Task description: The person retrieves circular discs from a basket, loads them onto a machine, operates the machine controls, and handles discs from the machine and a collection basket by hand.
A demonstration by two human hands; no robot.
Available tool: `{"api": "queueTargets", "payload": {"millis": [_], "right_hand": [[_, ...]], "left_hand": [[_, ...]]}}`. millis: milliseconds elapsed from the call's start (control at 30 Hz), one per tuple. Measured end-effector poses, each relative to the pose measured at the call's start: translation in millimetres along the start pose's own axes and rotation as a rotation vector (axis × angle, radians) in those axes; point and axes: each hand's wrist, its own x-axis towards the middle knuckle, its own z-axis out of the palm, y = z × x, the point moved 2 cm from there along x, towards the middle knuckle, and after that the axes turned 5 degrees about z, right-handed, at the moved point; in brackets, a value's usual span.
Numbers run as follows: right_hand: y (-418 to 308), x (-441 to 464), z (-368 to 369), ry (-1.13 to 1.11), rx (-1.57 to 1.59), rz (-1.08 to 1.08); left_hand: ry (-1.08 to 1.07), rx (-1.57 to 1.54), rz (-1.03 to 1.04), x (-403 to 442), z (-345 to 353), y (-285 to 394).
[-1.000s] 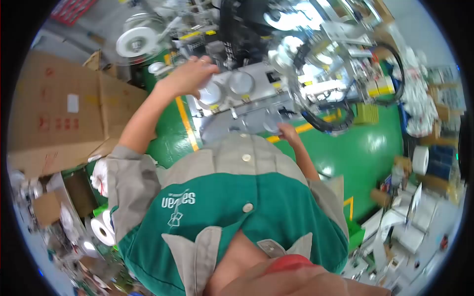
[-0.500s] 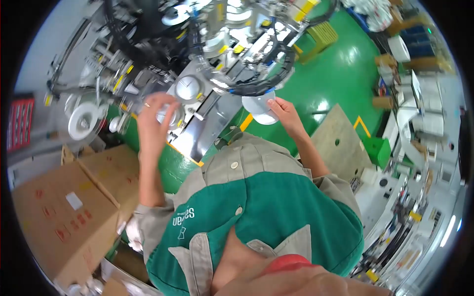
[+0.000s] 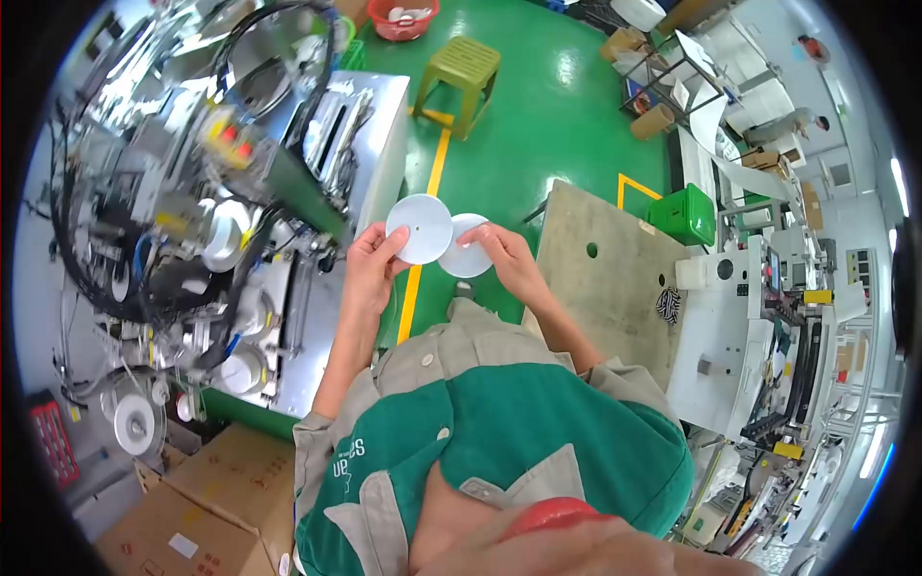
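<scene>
A person in a green and grey work shirt (image 3: 538,413), seen from above, holds two thin, pale round discs out in front of the body, over a green floor (image 3: 538,125) with a yellow line (image 3: 411,298). The left hand (image 3: 367,274) pinches the first disc (image 3: 429,230) at its edge, thumb laid on the upper face, the other fingers mostly hidden; a small dark mark, perhaps a hole, sits at its centre. The right hand (image 3: 516,267) holds the second disc (image 3: 465,259) at its upper right edge, fingertips on its face. The first disc overlaps the second in view; whether they touch cannot be told. To the left stands a metal-topped table (image 3: 389,106) crowded with machinery. Both discs look light, smooth and fairly stiff, probably plastic, so they may slide under a loose pinch and might bend or crack if squeezed hard. The rim seems the best place to hold them, thumb above and fingers beneath, leaving the middle untouched.
</scene>
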Motion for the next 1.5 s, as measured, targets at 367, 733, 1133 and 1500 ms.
{"api": "queueTargets", "payload": {"millis": [367, 733, 1133, 1500], "right_hand": [[3, 82, -206, 0.208, 0.019, -0.082], [4, 254, -261, 0.186, -0.025, -0.042], [-58, 509, -250, 0.088, -0.238, -0.214], [-78, 671, -194, -0.667, 0.027, -0.109]], "left_hand": [[-0.130, -0.220, -0.144, 150, 199, -71], [-0.107, -0.373, -0.269, 324, 211, -75], [0.122, -0.610, -0.078, 522, 201, -2], [0.592, -0.411, 0.548, 550, 191, 71]]}}
